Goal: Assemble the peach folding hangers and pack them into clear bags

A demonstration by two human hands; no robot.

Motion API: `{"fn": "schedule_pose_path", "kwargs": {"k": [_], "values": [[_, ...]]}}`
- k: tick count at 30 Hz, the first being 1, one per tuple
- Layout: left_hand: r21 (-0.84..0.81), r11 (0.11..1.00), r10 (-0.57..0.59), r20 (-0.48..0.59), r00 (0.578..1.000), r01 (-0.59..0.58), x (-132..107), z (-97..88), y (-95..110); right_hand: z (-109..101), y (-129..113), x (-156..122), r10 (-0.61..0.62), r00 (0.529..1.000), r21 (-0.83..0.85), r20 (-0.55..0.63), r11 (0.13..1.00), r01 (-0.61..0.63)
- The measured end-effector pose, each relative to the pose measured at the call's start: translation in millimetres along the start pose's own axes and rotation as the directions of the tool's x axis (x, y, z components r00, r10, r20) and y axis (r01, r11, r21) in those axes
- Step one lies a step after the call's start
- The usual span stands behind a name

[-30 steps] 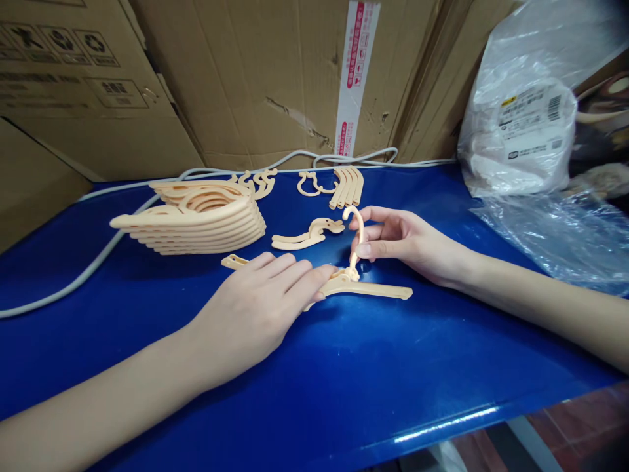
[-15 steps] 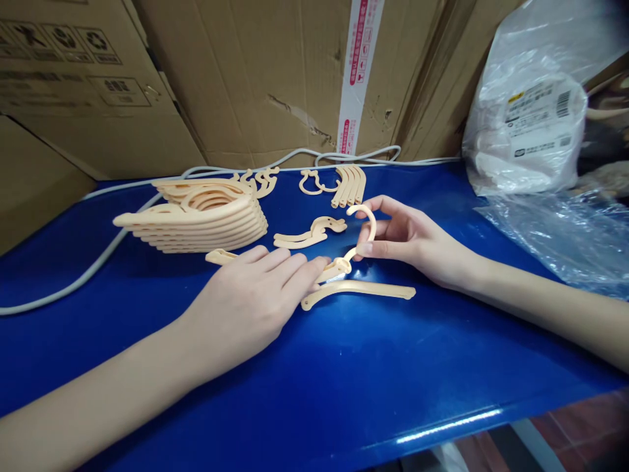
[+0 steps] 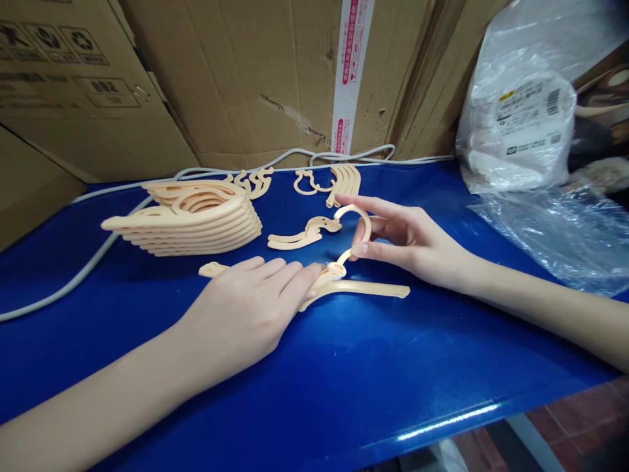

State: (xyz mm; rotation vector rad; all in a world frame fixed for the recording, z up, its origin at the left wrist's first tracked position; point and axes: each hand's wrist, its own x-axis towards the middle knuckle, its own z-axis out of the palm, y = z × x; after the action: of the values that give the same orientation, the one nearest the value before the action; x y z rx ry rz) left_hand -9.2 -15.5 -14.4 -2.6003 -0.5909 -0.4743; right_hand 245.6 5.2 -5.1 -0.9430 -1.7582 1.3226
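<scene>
My left hand (image 3: pixel 253 298) is closed over a beige plastic hanger arm (image 3: pixel 212 269), whose tip sticks out to the left while its middle is hidden under my fingers. At that arm's right end, a hanger hook (image 3: pixel 367 226) sits at the round joint. Thumb and fingers of my right hand (image 3: pixel 396 239) grip the hook along its curve, with the index finger stretched over the top. A second, loose hanger arm (image 3: pixel 373 288) lies on the table just in front of the joint. Behind it are two curved hanger pieces (image 3: pixel 295 241), lying together.
A stack of beige hangers (image 3: pixel 196 229) stands at the back left. Farther back lie several loose hooks (image 3: pixel 253 182) and several hanger arms (image 3: pixel 348 180). A white cable (image 3: pixel 93 262) runs along cardboard boxes (image 3: pixel 246 78). Plastic-wrapped goods (image 3: pixel 525 131) sit at the right on the blue table (image 3: pixel 393 387).
The hook has turned, its open tip now pointing more to the left. My right index finger has stretched out over it. The whole view has shifted slightly.
</scene>
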Motion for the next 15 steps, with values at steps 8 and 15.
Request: {"fn": "schedule_pose_path", "kwargs": {"k": [8, 15], "values": [[0.002, 1.0, -0.014, 0.005, 1.0, 0.014, 0.0, -0.5, 2.1, 0.9, 2.0, -0.4, -0.031, 0.999, -0.073, 0.012, 0.997, 0.032], [-0.017, 0.999, -0.043, 0.01, 0.999, 0.043, -0.7, 1.1, 2.6, 0.1, 0.8, 1.9, -0.002, 1.0, -0.039, 0.008, 0.999, 0.002]]}}
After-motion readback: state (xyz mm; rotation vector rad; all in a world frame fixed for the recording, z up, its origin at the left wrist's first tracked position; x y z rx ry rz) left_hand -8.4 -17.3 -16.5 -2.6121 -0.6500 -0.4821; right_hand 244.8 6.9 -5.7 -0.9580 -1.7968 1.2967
